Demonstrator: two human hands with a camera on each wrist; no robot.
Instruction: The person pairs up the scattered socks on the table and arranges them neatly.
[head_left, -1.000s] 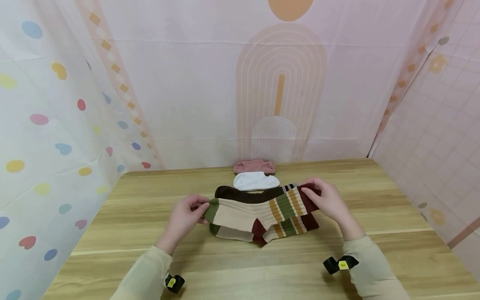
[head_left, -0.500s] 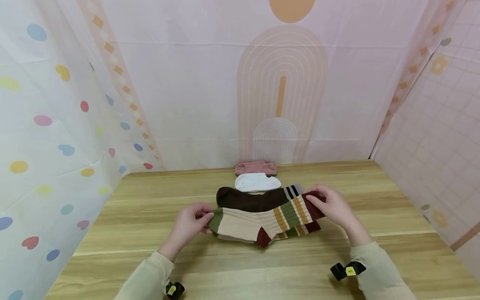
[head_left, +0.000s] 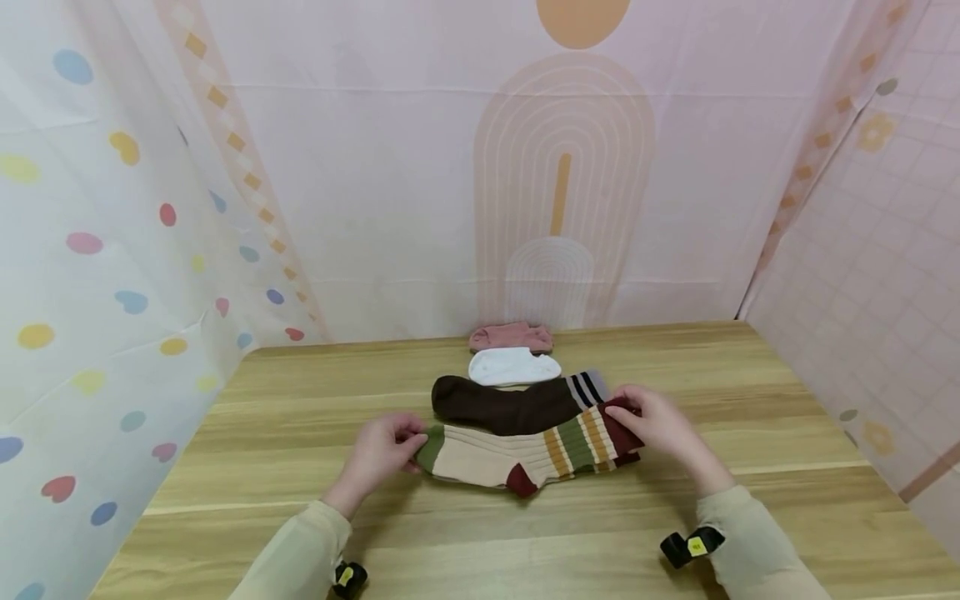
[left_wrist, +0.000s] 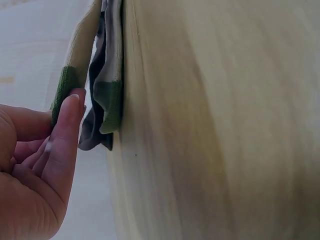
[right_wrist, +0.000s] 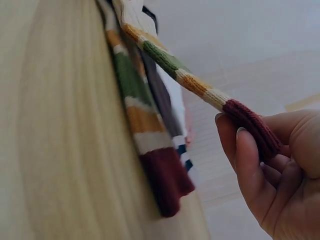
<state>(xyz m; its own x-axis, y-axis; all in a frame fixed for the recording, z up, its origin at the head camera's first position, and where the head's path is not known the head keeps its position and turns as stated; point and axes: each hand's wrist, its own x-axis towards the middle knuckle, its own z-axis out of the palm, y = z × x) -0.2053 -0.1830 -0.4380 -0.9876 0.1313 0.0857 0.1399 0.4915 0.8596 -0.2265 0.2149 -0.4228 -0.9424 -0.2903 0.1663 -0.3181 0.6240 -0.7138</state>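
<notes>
A cream sock (head_left: 480, 458) with a green toe, dark red heel and cuff, and green and mustard stripes is stretched between both hands. My left hand (head_left: 382, 450) pinches its toe; my right hand (head_left: 660, 421) pinches its cuff. In the wrist views both ends are raised off the table. A matching sock (right_wrist: 142, 120) lies flat beneath it, its green toe (left_wrist: 111, 102) showing in the left wrist view. From the head view the held sock covers most of the lower one.
Behind the striped pair a dark brown sock (head_left: 495, 404) with a grey and black striped cuff lies on the wooden table (head_left: 525, 550). Farther back are a white ankle sock (head_left: 513, 367) and a pink sock (head_left: 510, 337), near the fabric backdrop (head_left: 375, 208).
Both hands have lowered the striped sock toward me and down over its match, which is now mostly covered. More of the brown sock shows behind it.
</notes>
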